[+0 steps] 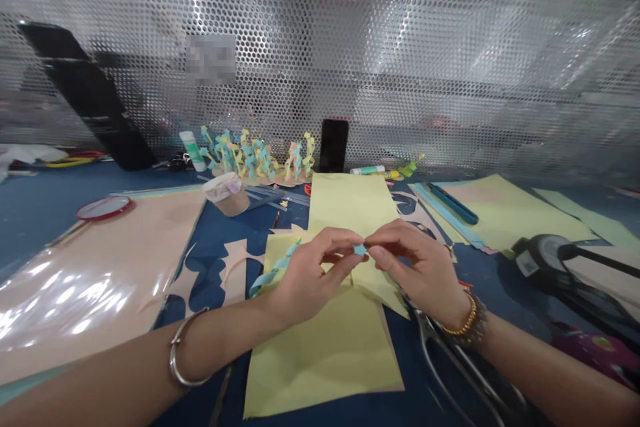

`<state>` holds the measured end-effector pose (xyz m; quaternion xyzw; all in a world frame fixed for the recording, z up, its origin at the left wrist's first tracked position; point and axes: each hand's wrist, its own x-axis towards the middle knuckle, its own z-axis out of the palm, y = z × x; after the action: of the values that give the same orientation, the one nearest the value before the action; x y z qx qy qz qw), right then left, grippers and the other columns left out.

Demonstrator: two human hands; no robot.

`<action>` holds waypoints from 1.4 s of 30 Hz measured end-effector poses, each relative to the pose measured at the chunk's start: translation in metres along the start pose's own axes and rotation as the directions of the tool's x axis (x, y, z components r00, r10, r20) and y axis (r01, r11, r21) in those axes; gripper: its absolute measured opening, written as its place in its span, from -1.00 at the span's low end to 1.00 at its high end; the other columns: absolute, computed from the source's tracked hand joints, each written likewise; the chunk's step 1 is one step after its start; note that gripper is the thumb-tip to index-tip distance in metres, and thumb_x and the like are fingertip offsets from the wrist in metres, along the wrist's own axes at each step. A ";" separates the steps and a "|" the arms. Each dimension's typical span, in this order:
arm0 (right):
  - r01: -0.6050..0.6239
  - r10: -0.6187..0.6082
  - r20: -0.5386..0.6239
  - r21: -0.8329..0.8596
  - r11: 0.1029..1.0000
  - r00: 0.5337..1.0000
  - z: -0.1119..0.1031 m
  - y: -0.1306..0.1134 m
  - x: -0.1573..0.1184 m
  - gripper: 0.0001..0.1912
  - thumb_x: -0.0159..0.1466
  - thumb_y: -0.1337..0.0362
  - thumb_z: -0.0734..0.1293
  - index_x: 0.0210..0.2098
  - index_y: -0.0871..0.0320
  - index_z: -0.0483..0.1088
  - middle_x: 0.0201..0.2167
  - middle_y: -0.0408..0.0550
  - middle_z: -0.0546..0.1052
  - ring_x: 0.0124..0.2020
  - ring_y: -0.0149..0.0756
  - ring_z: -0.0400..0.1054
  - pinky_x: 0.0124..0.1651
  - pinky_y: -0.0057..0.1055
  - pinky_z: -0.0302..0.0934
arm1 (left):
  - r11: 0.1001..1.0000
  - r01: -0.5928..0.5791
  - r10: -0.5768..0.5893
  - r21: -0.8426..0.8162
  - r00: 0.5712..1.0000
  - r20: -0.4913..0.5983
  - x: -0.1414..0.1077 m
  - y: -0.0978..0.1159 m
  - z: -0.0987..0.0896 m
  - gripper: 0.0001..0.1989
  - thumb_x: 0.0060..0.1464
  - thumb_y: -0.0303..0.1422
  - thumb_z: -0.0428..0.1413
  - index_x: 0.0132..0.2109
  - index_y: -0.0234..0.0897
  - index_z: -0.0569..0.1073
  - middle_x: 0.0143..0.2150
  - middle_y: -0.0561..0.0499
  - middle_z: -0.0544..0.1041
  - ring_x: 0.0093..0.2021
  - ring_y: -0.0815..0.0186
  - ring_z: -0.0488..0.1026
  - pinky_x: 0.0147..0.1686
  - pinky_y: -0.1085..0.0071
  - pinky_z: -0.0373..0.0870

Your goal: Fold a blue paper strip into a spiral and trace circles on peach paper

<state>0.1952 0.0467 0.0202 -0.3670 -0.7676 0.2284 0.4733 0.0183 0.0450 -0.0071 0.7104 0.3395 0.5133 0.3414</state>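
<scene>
My left hand (313, 273) pinches a small light-blue paper piece (360, 249) between thumb and fingers. My right hand (420, 273) meets it from the other side, its thumb and index fingertip closed at the edge of the same piece. From behind my left hand a curled light-blue paper strip (273, 273) trails to the left; whether it joins the small piece is hidden. Both hands are above yellow paper sheets (320, 360). Large scissors (450, 367) lie under my right wrist, partly covered.
Curly paper strips (250, 153) stand at the back beside a glue stick (192, 150) and a phone (334, 145). A paper cup (226, 195) and cut pink scraps (234, 273) lie left; a blue cutter (453, 203) and a black device (543, 263) lie right.
</scene>
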 end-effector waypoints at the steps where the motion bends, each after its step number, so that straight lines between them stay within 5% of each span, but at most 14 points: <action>1: 0.002 -0.002 -0.003 0.006 1.000 1.000 0.000 0.000 0.000 -0.91 0.20 0.34 0.31 -0.31 0.17 0.46 -0.41 -0.07 0.45 -0.41 -0.43 0.36 -0.43 -0.50 0.28 | 1.000 -0.012 0.012 0.000 1.000 0.000 0.000 0.000 0.000 -0.82 0.11 -0.41 0.10 -0.11 -0.20 0.40 -0.22 0.04 0.52 -0.31 0.47 0.50 -0.35 0.62 0.45; 8: -0.164 0.157 0.060 0.143 0.976 0.986 0.001 -0.002 0.000 -0.89 0.21 0.27 0.32 -0.32 0.16 0.45 -0.44 -0.12 0.43 -0.51 -0.47 0.33 -0.48 -0.50 0.24 | 0.999 -0.050 0.050 0.016 0.999 -0.002 0.001 -0.002 -0.001 -0.84 0.11 -0.43 0.09 -0.13 -0.17 0.42 -0.20 0.06 0.50 -0.33 0.50 0.47 -0.39 0.64 0.44; 16: -0.451 0.403 0.206 0.331 0.829 0.892 0.003 0.000 0.001 -0.82 0.19 0.18 0.33 -0.35 0.19 0.41 -0.65 -0.20 0.41 -0.62 -0.51 0.27 -0.52 -0.54 0.22 | 0.999 -0.018 0.018 0.032 1.000 0.017 0.002 -0.002 0.000 -0.84 0.11 -0.42 0.09 -0.13 -0.17 0.44 -0.24 0.05 0.52 -0.37 0.47 0.47 -0.41 0.60 0.44; 19: -0.375 0.355 0.121 0.295 0.879 0.927 0.003 0.000 0.000 -0.82 0.20 0.18 0.32 -0.31 0.18 0.41 -0.63 -0.19 0.40 -0.61 -0.48 0.28 -0.53 -0.51 0.23 | 0.999 0.026 -0.025 0.025 1.000 -0.006 0.003 -0.002 -0.001 -0.82 0.11 -0.40 0.10 -0.11 -0.17 0.44 -0.24 0.05 0.52 -0.35 0.46 0.47 -0.38 0.57 0.45; 22: -0.147 0.151 -0.020 0.139 0.979 0.988 0.003 -0.001 -0.001 -0.90 0.20 0.28 0.32 -0.30 0.15 0.43 -0.48 -0.12 0.43 -0.51 -0.45 0.32 -0.49 -0.49 0.25 | 0.997 0.072 -0.072 -0.001 0.997 -0.012 0.004 -0.002 -0.002 -0.81 0.11 -0.36 0.10 -0.09 -0.18 0.43 -0.23 0.03 0.52 -0.32 0.44 0.49 -0.34 0.55 0.45; 25: 0.011 -0.010 -0.047 0.011 1.000 0.999 0.003 -0.001 -0.002 -0.91 0.19 0.36 0.32 -0.31 0.13 0.47 -0.38 -0.08 0.45 -0.40 -0.40 0.35 -0.44 -0.47 0.27 | 0.996 0.081 -0.081 -0.025 0.997 0.001 0.004 -0.001 -0.002 -0.82 0.11 -0.35 0.11 -0.11 -0.20 0.43 -0.23 0.03 0.52 -0.32 0.44 0.49 -0.34 0.55 0.45; 35: 0.052 -0.057 -0.044 -0.102 0.993 0.997 0.002 -0.001 0.000 -0.92 0.18 0.41 0.33 -0.38 0.12 0.44 -0.41 -0.11 0.43 -0.39 -0.41 0.36 -0.41 -0.50 0.30 | 0.992 0.122 -0.121 -0.035 0.992 0.029 0.003 0.005 -0.001 -0.79 0.08 -0.31 0.13 -0.12 -0.24 0.43 -0.31 0.00 0.55 -0.32 0.35 0.53 -0.34 0.46 0.45; 42: -0.059 0.059 -0.027 0.008 0.998 0.998 0.002 0.002 0.000 -0.93 0.24 0.36 0.28 -0.38 0.15 0.39 -0.40 -0.13 0.38 -0.52 -0.50 0.33 -0.49 -0.51 0.28 | 0.966 0.165 -0.153 -0.198 0.985 0.075 0.002 0.002 -0.002 -0.83 0.18 -0.29 0.02 -0.13 -0.28 0.34 -0.31 0.01 0.52 -0.32 0.37 0.55 -0.34 0.49 0.46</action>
<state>0.1937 0.0475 0.0180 -0.3906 -0.7492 0.2402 0.4780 0.0175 0.0458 -0.0039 0.6573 0.3309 0.4949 0.4622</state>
